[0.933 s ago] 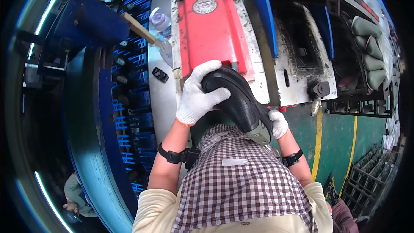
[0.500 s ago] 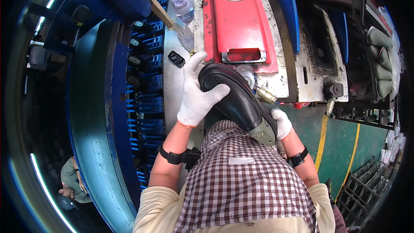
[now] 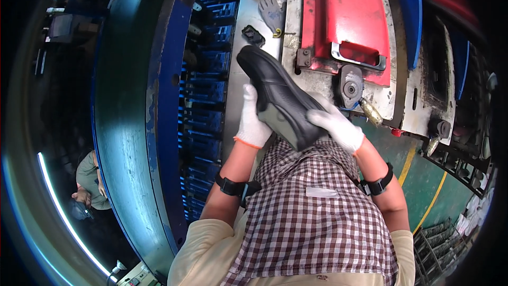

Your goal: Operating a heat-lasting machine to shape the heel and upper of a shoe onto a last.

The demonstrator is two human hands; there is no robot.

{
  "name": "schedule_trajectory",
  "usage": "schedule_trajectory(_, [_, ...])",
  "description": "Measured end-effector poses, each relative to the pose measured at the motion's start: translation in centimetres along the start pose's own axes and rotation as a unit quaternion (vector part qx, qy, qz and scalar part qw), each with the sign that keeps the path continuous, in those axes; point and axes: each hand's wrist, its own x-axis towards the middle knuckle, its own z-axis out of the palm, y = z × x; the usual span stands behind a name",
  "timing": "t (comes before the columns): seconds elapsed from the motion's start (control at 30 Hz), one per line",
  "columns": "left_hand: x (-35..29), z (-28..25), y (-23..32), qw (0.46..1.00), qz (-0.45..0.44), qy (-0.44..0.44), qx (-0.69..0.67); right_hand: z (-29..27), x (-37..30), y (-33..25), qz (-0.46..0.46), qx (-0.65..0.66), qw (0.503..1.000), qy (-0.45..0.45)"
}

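Left hand [image 3: 252, 122] and right hand [image 3: 338, 127], both part-curled, grip black shoe [image 3: 278, 86]: shaping looks done, setting-down not yet.

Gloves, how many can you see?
3: a white glove on the left hand, another white glove on the right hand, and a gray glove on the metal table. More may be hidden.

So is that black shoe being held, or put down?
Held: the gloved left hand supports one side of the black shoe, the gloved right hand the other.
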Motion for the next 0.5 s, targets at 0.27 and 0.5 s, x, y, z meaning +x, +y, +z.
schedule_trajectory(0.27, [-0.9, -6.5, -0.3, 0.998, 0.059, 0.035, -0.006, 3.7, 5.3, 0.4, -0.006, -0.221, 0.974, -0.049])
schedule_trajectory(0.5, [4.8, -16.7, 6.7, 0.961, 0.136, 0.24, 0.013, -2.8, -1.4, -1.8, -0.316, -0.521, 0.741, 0.283])
